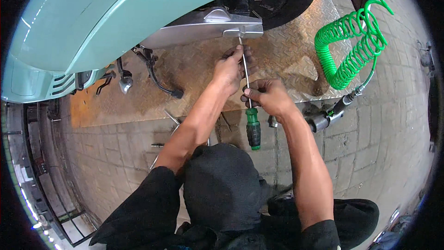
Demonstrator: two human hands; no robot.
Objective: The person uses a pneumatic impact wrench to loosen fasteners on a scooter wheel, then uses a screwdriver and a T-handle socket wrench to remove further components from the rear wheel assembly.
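A long screwdriver [253,129] with a green and black handle stands nearly in line with my view, its thin metal shaft pointing away from me. Its far end meets the underside of a silver cover [189,30] beside the dark wheel [277,0] of a pale green scooter [106,23]; the exact contact is too small to make out. My left hand [227,71] is closed around the shaft close to that end, thumb along it. Nearer to me, my right hand [273,98] pinches the shaft just above the handle, leaving the handle itself free.
The scooter sits over a worn metal tread plate [152,97]. A coiled green air hose [342,51] hangs at the right, joined to an air tool [323,119] on the paving [370,157]. A socket [273,121] lies by my right wrist. Stand legs [157,76] jut out below the scooter.
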